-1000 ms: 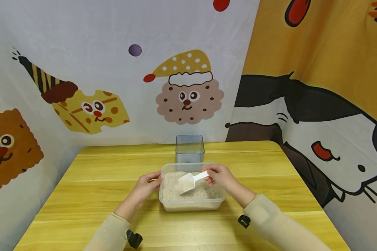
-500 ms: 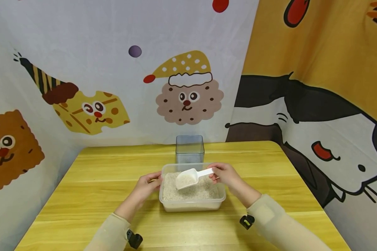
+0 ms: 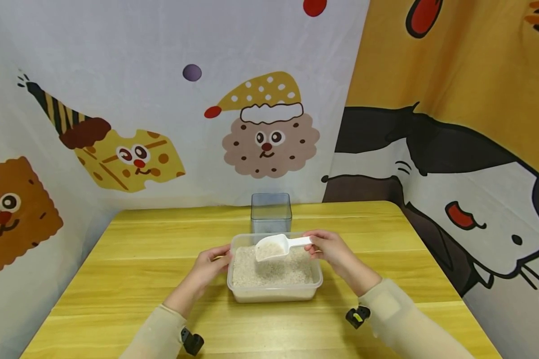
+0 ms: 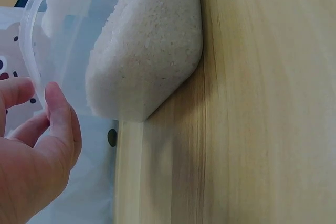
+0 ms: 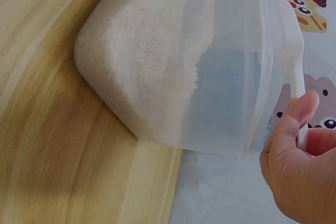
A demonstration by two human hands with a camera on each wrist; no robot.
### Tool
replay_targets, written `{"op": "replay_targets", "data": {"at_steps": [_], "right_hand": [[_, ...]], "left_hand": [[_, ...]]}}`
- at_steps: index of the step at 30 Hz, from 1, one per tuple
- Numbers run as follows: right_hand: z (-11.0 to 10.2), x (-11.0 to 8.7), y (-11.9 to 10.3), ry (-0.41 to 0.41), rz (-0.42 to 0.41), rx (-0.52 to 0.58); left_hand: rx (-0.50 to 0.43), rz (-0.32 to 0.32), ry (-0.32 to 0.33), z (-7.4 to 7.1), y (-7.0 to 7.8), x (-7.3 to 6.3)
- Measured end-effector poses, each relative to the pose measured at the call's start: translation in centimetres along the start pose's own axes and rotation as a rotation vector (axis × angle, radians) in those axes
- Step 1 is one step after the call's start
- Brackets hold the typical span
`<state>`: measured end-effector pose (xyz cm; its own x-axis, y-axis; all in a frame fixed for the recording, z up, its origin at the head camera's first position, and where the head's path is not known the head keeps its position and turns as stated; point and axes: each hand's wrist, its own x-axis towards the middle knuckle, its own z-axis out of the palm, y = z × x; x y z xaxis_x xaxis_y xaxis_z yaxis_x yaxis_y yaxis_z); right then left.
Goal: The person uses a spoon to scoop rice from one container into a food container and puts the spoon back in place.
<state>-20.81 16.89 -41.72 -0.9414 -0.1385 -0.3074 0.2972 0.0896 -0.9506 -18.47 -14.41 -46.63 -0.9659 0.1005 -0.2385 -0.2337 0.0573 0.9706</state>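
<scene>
A clear plastic tub [image 3: 275, 294] of rice [image 3: 269, 276] stands mid-table. My left hand [image 3: 210, 267] pinches the rim at its left end; in the left wrist view the thumb [image 4: 56, 100] and fingers meet at that lip. With my right hand [image 3: 334, 252] I grip the handle of a white scoop [image 3: 285, 243], held roughly level over the tub with rice in its bowl. From the right wrist, the scoop [image 5: 297, 72] shows above the tub's rim, its handle between thumb and fingers. Just behind the tub is a bluish see-through square container [image 3: 271, 214].
The wooden table [image 3: 161, 234] reaches back to a cloth backdrop [image 3: 130, 60] printed with cartoon figures. Black wrist cameras are strapped to both forearms over pale sleeves [image 3: 397, 309].
The scoop has risen from the rice and shifted slightly right, its bowl turning from tilted to about level. My left hand and the tub have stayed put.
</scene>
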Motion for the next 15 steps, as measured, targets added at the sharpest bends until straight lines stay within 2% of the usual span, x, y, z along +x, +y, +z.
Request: {"op": "replay_targets", "data": {"at_steps": [15], "right_hand": [[-0.55,-0.25,-0.40,-0.031,-0.011,0.085]], "left_hand": [[0.010,0.008,0.008,0.04,0.06,-0.07]]}}
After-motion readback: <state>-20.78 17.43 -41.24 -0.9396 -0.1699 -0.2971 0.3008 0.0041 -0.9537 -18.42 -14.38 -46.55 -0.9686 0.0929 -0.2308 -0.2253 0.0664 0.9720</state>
